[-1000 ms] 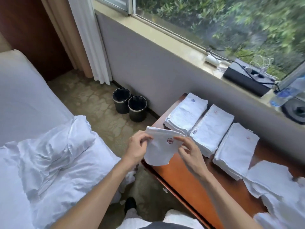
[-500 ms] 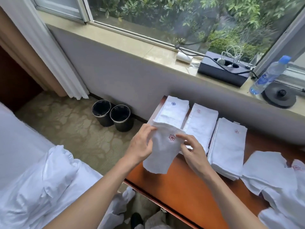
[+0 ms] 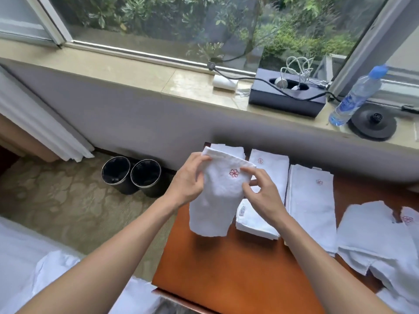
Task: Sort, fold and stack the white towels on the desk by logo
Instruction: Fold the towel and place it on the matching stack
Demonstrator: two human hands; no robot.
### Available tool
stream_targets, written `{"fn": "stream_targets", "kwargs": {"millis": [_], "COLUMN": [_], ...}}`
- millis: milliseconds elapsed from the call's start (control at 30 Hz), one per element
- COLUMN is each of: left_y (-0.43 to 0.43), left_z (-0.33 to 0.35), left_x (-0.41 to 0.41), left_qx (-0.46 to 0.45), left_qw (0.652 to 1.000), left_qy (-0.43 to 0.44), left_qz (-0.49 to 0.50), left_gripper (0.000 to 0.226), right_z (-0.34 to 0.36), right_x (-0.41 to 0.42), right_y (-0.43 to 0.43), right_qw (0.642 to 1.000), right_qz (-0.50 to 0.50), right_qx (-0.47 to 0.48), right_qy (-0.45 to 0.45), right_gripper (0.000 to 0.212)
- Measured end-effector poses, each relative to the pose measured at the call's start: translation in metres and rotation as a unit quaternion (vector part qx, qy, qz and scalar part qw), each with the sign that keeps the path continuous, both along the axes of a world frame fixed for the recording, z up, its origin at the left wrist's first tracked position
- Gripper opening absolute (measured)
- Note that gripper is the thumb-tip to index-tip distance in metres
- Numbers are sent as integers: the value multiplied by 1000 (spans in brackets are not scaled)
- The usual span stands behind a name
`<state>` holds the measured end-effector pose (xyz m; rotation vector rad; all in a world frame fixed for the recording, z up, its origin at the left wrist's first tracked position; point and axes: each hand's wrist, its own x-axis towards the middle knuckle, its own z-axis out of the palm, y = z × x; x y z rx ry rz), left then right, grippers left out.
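I hold a white towel [image 3: 217, 196] with a red flower logo up over the left end of the wooden desk [image 3: 238, 268]. My left hand [image 3: 188, 180] grips its upper left edge. My right hand [image 3: 260, 191] pinches its right edge beside the logo. Behind the towel lie three folded stacks: a far-left stack [image 3: 229, 148] mostly hidden by the towel, a middle stack [image 3: 269, 171] with a red logo, and a right stack [image 3: 310, 200] with a faint red logo. Loose unfolded towels [image 3: 371, 236] are heaped at the desk's right end.
Two black waste bins [image 3: 131, 175] stand on the carpet left of the desk. The window sill behind carries a black box with cables [image 3: 288, 96], a water bottle [image 3: 356, 96] and a black kettle base [image 3: 371, 124]. White bedding [image 3: 34, 275] lies at lower left.
The view swung right and up toward the desk. Both hands carried the red-logo towel over the left stacks, and it now hides the blue-logo stack's mark.
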<state>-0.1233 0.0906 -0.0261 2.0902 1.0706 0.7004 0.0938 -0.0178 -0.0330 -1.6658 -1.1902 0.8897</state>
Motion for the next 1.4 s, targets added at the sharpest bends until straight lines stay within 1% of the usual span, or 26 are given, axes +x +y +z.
{"fn": "stream_targets", "kwargs": {"millis": [100, 267, 333, 500, 667, 767, 833, 900, 967, 1067, 1167, 1267, 1400], "left_y": [37, 95, 113, 144, 162, 172, 177, 175, 165, 138, 101, 63, 22], "left_z": [-18, -50, -64, -99, -129, -143, -150, -153, -153, -151, -151, -153, -155], "left_x": [12, 37, 46, 59, 71, 68, 65, 62, 60, 50, 31, 8, -20], "left_qx": [-41, -84, -91, -105, -110, -126, -131, -144, -167, -200, -225, -232, -246], "left_qw": [999, 995, 993, 988, 987, 983, 980, 979, 979, 978, 973, 970, 964], "left_qy": [13, 22, 37, 67, 77, 99, 114, 112, 87, 46, 51, 64, 81], "left_qz": [-29, -42, -60, -93, -85, -85, -94, -95, -80, -36, -33, -43, -51], "left_gripper": [58, 58, 59, 60, 60, 59, 60, 63, 64, 57, 45, 39, 36], "right_z": [-9, -37, -51, -86, -117, -135, -142, -147, -148, -147, -144, -138, -134], "right_x": [6, 21, 27, 37, 50, 52, 51, 46, 36, 11, -23, -47, -64], "right_y": [32, 91, 106, 128, 147, 154, 156, 153, 142, 111, 64, 23, -4], "right_qw": [1000, 998, 996, 992, 988, 985, 984, 983, 982, 982, 981, 978, 965], "right_qz": [-19, -54, -59, -46, -21, -17, -30, -52, -64, -60, -57, -51, -57], "right_qx": [-14, -45, -58, -103, -127, -148, -157, -160, -165, -173, -187, -203, -251], "right_qy": [-13, -7, -19, -48, -86, -88, -85, -73, -62, -47, -15, 14, 53], "right_gripper": [41, 41, 42, 49, 60, 64, 63, 60, 56, 51, 52, 51, 42]}}
